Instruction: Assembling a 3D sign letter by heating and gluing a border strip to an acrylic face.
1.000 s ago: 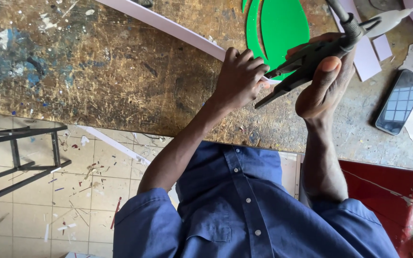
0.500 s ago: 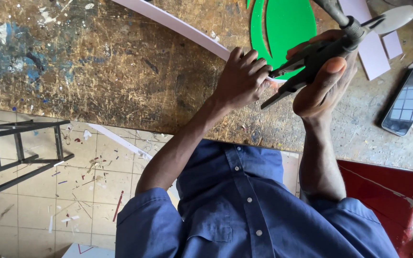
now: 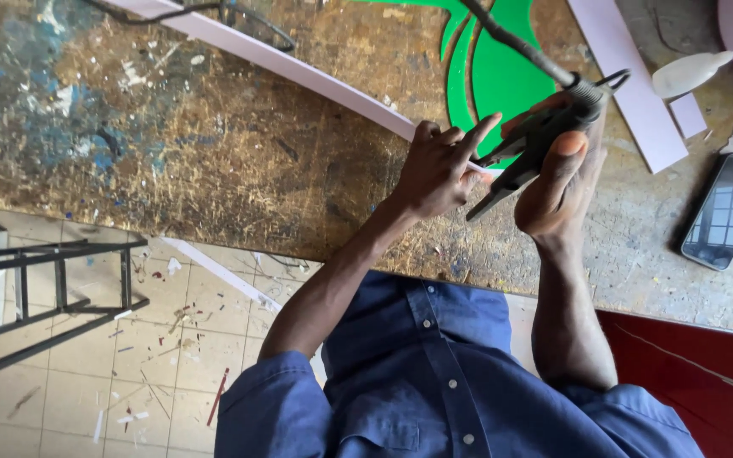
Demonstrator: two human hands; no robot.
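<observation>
Hands: right (image 3: 563,182) grasping glue gun (image 3: 536,148); left (image 3: 439,170) fingers pressing lilac strip (image 3: 299,68).

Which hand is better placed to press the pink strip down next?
Probably the left hand: its fingers sit at the pink strip's end, while the right hand grips the glue gun.

- The left hand (image 3: 439,170) is stretched forward from a bare forearm, its blue sleeve rolled above the elbow.
- Its fingers (image 3: 478,136) are spread, the forefinger pointing out straight, the others lightly bent.
- The right hand (image 3: 563,182) is raised beside it, wrist bent, palm turned inward.
- Its fingers are curled closed in a grip, with the thumb pressed flat along the front.
</observation>
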